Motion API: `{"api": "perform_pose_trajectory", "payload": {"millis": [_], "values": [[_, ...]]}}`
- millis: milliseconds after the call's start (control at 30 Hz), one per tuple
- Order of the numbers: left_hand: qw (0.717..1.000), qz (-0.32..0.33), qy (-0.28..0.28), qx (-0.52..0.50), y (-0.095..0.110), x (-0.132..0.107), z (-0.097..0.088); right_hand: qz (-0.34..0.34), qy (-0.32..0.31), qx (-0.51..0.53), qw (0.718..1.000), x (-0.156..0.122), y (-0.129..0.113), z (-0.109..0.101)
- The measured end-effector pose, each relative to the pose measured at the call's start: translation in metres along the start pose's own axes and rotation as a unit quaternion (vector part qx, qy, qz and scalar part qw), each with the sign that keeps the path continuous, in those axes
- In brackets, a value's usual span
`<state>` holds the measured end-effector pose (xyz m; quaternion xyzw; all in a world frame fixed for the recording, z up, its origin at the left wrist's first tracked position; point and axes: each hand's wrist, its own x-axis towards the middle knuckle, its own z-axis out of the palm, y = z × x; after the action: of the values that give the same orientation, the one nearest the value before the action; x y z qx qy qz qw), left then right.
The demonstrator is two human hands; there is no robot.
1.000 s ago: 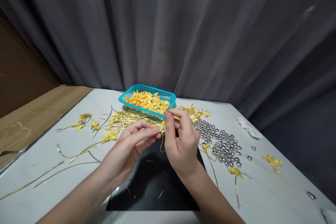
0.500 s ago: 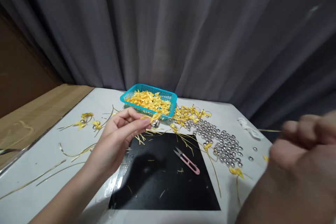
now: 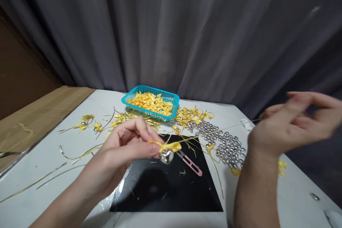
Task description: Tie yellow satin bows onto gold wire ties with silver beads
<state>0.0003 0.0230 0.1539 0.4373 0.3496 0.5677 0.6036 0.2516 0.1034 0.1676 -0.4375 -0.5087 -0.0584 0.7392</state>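
My left hand is closed, pinching a yellow ribbon bow between thumb and forefinger above the black mat. A shiny silver heart-shaped bead hangs just under the bow. From the bow a thin gold cord stretches up to the right, nearly straight, to my right hand. That hand is raised over the right side of the table, with its fingers closed on the cord's far end. The exact grip there is partly hidden behind the hand.
Pink thread snips lie on the black mat among cord scraps. Behind stands a turquoise basket of yellow bows. Silver beads spread at right, beside finished-looking bow pieces. Loose gold cords lie at left.
My left hand has come lower and slightly right with the bow and bead. My right hand has turned over and lifted, and the cord between both hands now shows along its length.
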Motion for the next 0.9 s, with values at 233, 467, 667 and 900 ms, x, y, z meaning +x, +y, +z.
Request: {"api": "perform_pose_trajectory", "payload": {"millis": [233, 467, 667, 900], "values": [[0.994, -0.077, -0.037, -0.062, 0.003, -0.005, 0.004, -0.165, 0.040, -0.080, 0.982, -0.006, 0.025, 0.017], [0.992, -0.091, -0.072, -0.054, -0.002, -0.003, -0.003, -0.198, 0.065, -0.118, 0.971, 0.001, 0.035, 0.013], [0.992, -0.074, -0.097, -0.034, 0.000, 0.001, -0.008, -0.142, 0.053, -0.066, 0.986, 0.000, 0.027, 0.013], [0.999, -0.004, -0.050, -0.002, 0.002, 0.005, -0.011, 0.217, -0.286, 0.010, 0.933, -0.001, 0.000, 0.007]]}}
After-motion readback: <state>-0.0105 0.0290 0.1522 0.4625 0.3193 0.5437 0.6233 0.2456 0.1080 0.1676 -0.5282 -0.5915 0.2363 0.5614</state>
